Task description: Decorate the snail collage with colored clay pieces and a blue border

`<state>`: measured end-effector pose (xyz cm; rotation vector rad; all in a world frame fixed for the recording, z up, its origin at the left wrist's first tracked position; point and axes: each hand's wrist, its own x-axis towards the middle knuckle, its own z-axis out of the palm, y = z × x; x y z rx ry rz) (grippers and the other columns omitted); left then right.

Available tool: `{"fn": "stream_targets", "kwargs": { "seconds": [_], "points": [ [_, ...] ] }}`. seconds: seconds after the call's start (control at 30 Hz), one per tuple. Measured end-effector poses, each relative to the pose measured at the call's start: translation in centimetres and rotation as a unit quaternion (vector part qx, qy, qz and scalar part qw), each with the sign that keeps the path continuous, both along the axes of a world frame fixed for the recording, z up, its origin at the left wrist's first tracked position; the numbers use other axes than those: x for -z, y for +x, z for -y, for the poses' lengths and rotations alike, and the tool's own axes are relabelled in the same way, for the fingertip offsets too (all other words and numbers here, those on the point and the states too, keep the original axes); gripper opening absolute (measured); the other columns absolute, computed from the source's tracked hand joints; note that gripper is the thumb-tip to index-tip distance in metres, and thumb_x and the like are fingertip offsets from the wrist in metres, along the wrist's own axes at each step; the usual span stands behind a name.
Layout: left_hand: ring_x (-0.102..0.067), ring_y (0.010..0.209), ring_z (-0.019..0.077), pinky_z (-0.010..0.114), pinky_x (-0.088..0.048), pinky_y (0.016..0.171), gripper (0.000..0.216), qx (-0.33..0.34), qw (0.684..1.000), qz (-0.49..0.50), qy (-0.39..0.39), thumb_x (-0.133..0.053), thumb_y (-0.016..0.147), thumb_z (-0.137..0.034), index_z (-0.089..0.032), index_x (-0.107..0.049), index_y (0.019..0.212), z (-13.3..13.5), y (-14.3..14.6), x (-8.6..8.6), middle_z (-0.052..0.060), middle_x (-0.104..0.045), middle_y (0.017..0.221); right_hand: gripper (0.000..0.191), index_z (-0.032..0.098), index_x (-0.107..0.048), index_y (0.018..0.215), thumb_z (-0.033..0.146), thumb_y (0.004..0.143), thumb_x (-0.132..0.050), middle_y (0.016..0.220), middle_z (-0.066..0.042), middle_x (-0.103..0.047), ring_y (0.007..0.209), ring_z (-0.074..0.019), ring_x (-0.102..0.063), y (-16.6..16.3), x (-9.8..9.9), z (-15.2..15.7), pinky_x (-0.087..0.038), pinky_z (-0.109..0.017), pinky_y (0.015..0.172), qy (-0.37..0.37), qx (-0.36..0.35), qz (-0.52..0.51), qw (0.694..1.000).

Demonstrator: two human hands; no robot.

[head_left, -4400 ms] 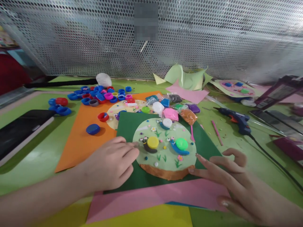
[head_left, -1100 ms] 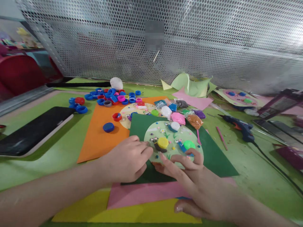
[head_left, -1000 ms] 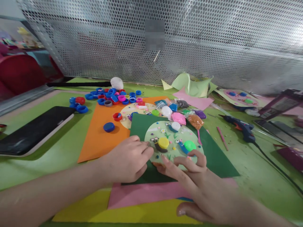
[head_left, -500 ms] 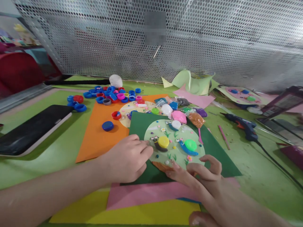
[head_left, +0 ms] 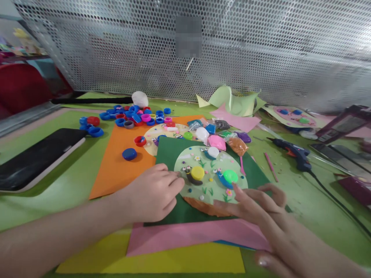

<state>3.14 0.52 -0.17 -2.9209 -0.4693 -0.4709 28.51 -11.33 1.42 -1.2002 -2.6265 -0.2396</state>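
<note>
A round pale green card (head_left: 185, 158) lies on a dark green sheet (head_left: 168, 148). It bears clay snails with a yellow cap (head_left: 197, 173), a green cap (head_left: 230, 176) and a white cap (head_left: 213, 151) as shells, plus small clay flowers. Brown clay (head_left: 199, 205) runs along its lower edge. My left hand (head_left: 155, 192) is closed at the card's left edge; its fingertips are hidden, and whatever they hold cannot be made out. My right hand (head_left: 269, 216) is open, its outstretched fingers over the card's lower right, one of them lying at the brown clay.
Several bottle caps (head_left: 135, 116) are heaped at the back left, near a phone-like black case (head_left: 43, 156). Bagged clay (head_left: 217, 142) lies behind the card. A corded glue gun (head_left: 295, 152) and a pink stick (head_left: 271, 166) are on the right. Perforated metal (head_left: 130, 46) stands behind.
My right hand has shifted right along the card's lower edge, uncovering more of the brown clay. My left hand stays in nearly the same place. The view has shifted slightly.
</note>
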Motion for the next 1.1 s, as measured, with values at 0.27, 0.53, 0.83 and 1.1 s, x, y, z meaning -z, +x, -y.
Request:
{"fn": "stream_targets", "kwargs": {
  "seconds": [0.27, 0.53, 0.83, 1.1],
  "points": [
    [-0.057, 0.063, 0.0213, 0.033, -0.046, 0.062, 0.03, 0.006, 1.0, 0.007, -0.001, -0.034, 0.081, -0.009, -0.01, -0.063, 0.074, 0.0, 0.2, -0.3, 0.012, -0.067, 0.074, 0.065, 0.008, -0.011, 0.144, 0.049, 0.095, -0.024, 0.111, -0.015, -0.062, 0.1, -0.0293, -0.054, -0.5, 1.3, 0.1, -0.039, -0.053, 0.083, -0.048, -0.021, 0.027, 0.998],
    [-0.056, 0.06, 0.0214, 0.035, -0.046, 0.063, 0.028, 0.006, 1.0, 0.0, -0.017, -0.035, 0.08, -0.009, -0.011, -0.062, 0.075, -0.1, 0.0, 0.1, 0.012, -0.067, 0.075, 0.065, 0.008, -0.014, 0.143, 0.048, 0.094, -0.027, 0.111, -0.015, -0.062, 0.096, -0.0304, -0.057, 1.1, 0.7, 0.7, -0.047, -0.046, 0.071, 0.018, -0.019, 0.028, 0.999],
    [-0.057, 0.064, 0.022, 0.034, -0.046, 0.064, 0.026, 0.007, 1.0, 0.001, -0.015, -0.037, 0.08, -0.009, -0.011, -0.062, 0.077, 0.0, 0.1, 0.1, 0.013, -0.067, 0.076, 0.07, 0.011, -0.004, 0.145, 0.05, 0.093, -0.03, 0.115, -0.015, -0.06, 0.099, -0.0292, -0.057, 1.1, 1.3, 1.1, -0.049, -0.045, 0.075, -0.019, -0.019, 0.004, 1.0],
    [-0.055, 0.062, 0.0217, 0.035, -0.045, 0.062, 0.027, 0.001, 1.0, -0.013, -0.025, -0.034, 0.081, -0.009, -0.012, -0.06, 0.073, 0.2, 0.1, -0.1, 0.011, -0.064, 0.072, 0.067, 0.006, -0.019, 0.142, 0.05, 0.093, -0.032, 0.105, -0.016, -0.064, 0.095, -0.0289, -0.057, -0.1, 0.9, 0.8, -0.05, -0.046, 0.072, 0.014, -0.035, 0.027, 0.999]
  ]
}}
